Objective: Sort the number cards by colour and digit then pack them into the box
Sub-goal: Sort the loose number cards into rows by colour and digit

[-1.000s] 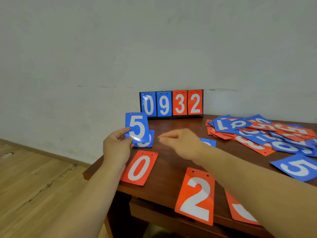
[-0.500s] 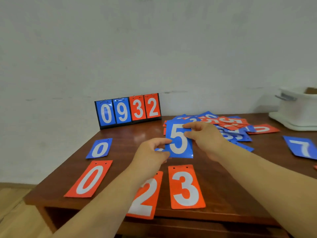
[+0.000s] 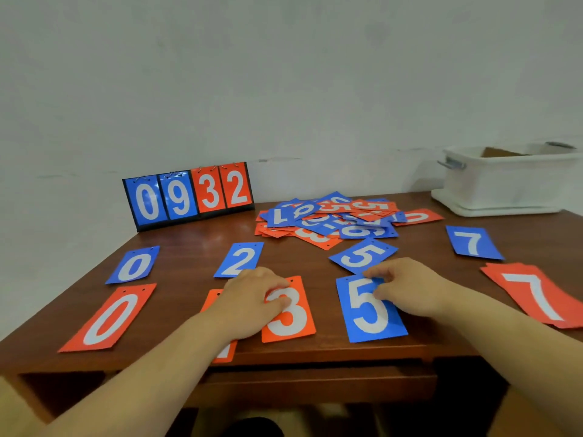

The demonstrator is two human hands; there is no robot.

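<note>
Right hand [image 3: 407,288] is now pressing the blue 5 card [image 3: 370,310] flat on the worktop [image 3: 195,244]. Half a second ago both hands were holding that card in the air, so I'm reading this as the placement finishing. Its grip is mostly closed, fingertips [image 3: 373,274] on the card's top edge, not clamped around it.

Left hand [image 3: 252,298] has let go and is now resting loosely curled on the red 3 card [image 3: 290,310], covering most of a red card [image 3: 222,354] beside it. I can't tell if it's gripping anything.

A second blue 5 [image 3: 362,255] is lying just behind, tilted; I'm guessing the two 5s need stacking.

Sorted so far: blue 0 [image 3: 134,264], red 0 [image 3: 108,316], blue 2 [image 3: 239,259], blue 7 [image 3: 473,242], red 7 stack [image 3: 536,294].

The unsorted pile [image 3: 331,219] is still big. The white box [image 3: 504,181] is sitting at the far right corner, well apart. The scoreboard stand [image 3: 187,193] isn't blocking anything.
</note>
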